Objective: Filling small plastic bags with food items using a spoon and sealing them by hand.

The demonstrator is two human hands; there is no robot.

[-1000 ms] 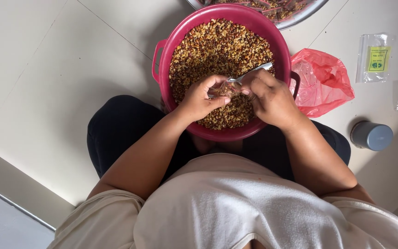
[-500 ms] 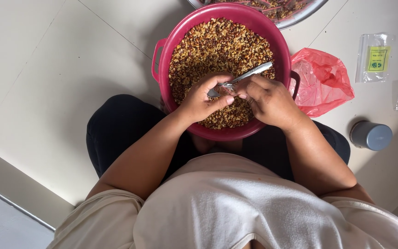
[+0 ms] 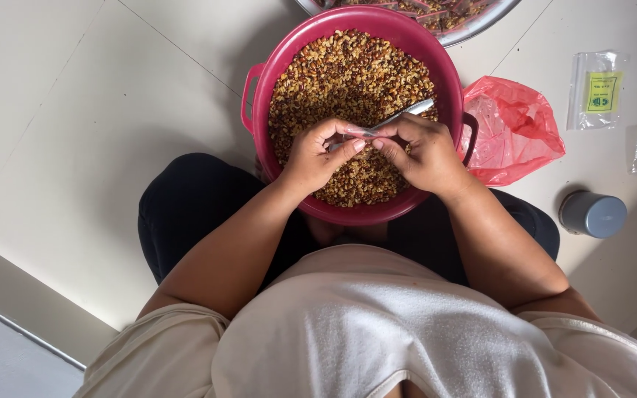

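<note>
A pink plastic basin point(image 3: 259, 81) full of brown and dark red beans point(image 3: 348, 74) rests on my lap. Both hands are over its near half. My left hand point(image 3: 318, 158) and my right hand point(image 3: 425, 155) meet fingertip to fingertip around a thin, clear, shiny packet point(image 3: 396, 119) that sticks out up and to the right over the beans. Both hands pinch it; what is in it cannot be made out.
A metal tray point(image 3: 481, 22) with more beans lies beyond the basin. A crumpled red plastic bag point(image 3: 514, 133) sits right of the basin. Two small clear packets with yellow labels point(image 3: 599, 88) and a grey cylindrical container point(image 3: 591, 214) lie on the tiled floor at right.
The hands have shifted slightly; the fingertips have drawn closer together on the packet, which has stayed pointing up and to the right.
</note>
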